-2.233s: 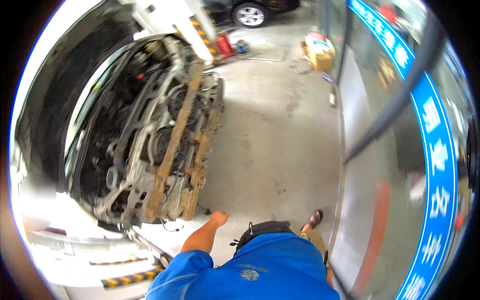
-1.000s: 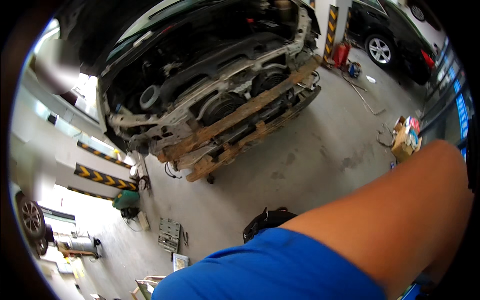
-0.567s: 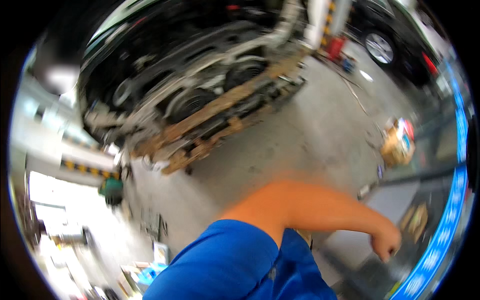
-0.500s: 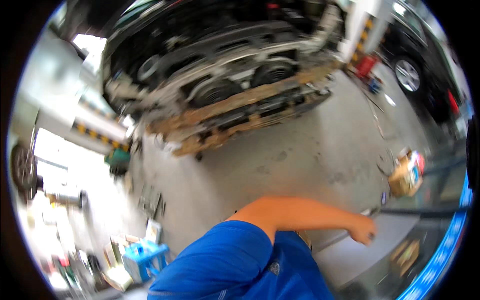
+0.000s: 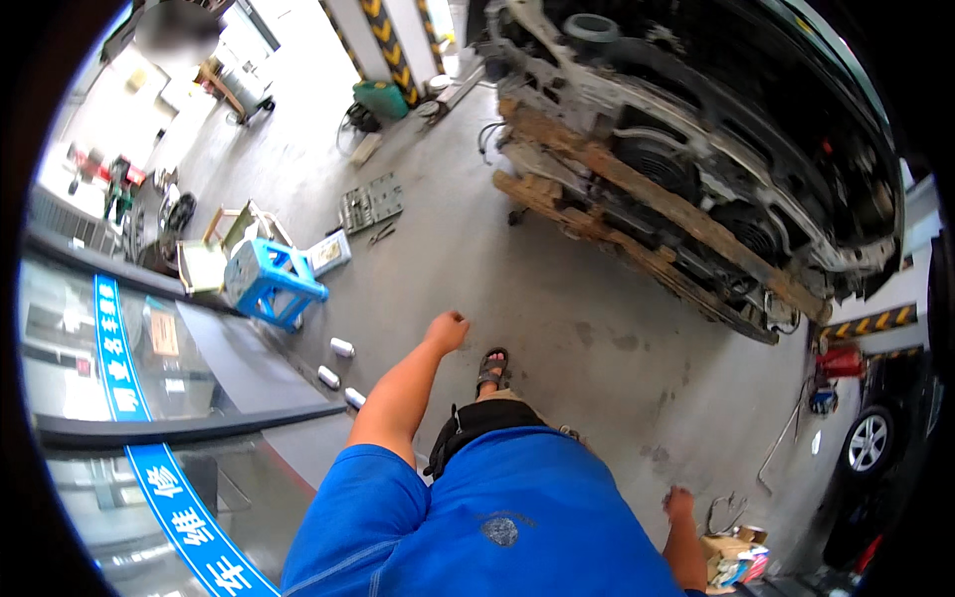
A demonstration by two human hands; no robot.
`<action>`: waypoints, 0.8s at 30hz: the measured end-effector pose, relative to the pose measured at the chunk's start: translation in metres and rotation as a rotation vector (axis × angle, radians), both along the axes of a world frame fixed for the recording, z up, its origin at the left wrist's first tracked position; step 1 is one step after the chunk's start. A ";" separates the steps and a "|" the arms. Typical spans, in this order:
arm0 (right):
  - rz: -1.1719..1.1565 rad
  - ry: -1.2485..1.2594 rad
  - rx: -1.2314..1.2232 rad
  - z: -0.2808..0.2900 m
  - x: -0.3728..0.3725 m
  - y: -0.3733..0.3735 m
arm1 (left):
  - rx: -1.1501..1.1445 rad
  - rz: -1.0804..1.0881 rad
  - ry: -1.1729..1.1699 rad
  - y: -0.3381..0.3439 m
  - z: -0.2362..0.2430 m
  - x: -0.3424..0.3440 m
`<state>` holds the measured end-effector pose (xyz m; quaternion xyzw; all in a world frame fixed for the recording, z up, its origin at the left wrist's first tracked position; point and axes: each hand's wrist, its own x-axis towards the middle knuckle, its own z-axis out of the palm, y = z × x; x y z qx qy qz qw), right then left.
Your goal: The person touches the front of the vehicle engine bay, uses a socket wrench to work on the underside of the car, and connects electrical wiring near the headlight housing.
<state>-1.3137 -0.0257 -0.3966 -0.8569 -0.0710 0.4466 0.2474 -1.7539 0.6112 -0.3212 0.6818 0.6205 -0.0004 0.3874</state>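
The room is a car workshop with a grey floor point(image 5: 557, 289). Along the floor's left edge stands a glass wall point(image 5: 199, 343). Near this edge is a blue stool point(image 5: 269, 284), and three white cylinders point(image 5: 342, 347) are close to the wall's foot, probably kept there to leave the walkway free. Further back, a tool case point(image 5: 370, 204) lies open, perhaps so that the tools can be seen and reached. The left hand point(image 5: 448, 330) hangs above the floor, between the cylinders and the sandalled foot point(image 5: 492, 369); its fingers seem curled in and pressed together, with nothing seen inside. Beyond, at the floor's far right part, a car point(image 5: 686, 149) shows its uncovered front with brown bars point(image 5: 676, 199), maybe exposed for easier access. The right hand point(image 5: 679, 500) is low, near a cardboard box point(image 5: 726, 547) toward the floor's near right corner; I cannot tell how its fingers are. At the right edge stands a black car point(image 5: 846, 507).
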 end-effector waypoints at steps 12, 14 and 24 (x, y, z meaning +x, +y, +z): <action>0.785 0.002 0.084 0.154 -0.165 0.469 | -0.389 0.627 -0.210 -0.032 -0.109 -0.197; 0.759 -0.025 0.058 0.133 -0.148 0.485 | -0.367 0.688 -0.252 -0.015 -0.109 -0.209; 0.180 -0.075 -0.035 0.104 -0.087 0.405 | -0.489 0.533 -0.198 0.022 -0.092 -0.173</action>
